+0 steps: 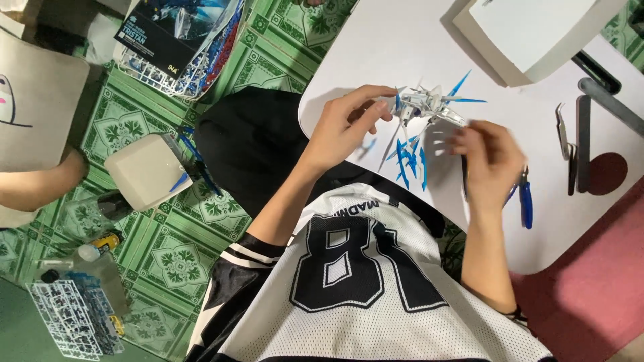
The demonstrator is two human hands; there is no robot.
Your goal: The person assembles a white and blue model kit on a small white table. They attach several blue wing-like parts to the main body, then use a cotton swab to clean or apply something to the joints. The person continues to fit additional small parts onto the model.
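White-and-blue model figure (429,107), bristling with translucent blue spikes, sits above the centre of the frame, held just over the white table (537,221). The person's left hand (349,127), at centre frame, pinches the model's left end between thumb and curled fingertips. The right hand (490,157), right of centre, is blurred; its fingers are bent toward the model's right end, but whether they grip it or only touch it cannot be told. Several loose blue spike parts (409,161) lie on the tabletop directly below the model, between the two hands. A pair of blue-handled nippers (525,201) rests on the table just beside the right hand, partly hidden by it. Further right lie metal tweezers (562,131) and a dark flat tool (583,141), well apart from the hands. A white box (537,33) occupies the table's upper right corner. The person wears a white mesh jersey (362,302) with black markings, seen at lower centre. On the green patterned floor (174,255) at left stand a small pale box (144,171), a kit box with plastic part frames (181,40) in the upper left, and a further white part frame (74,315) at lower left. Another person's forearm (40,184) enters at the left edge.
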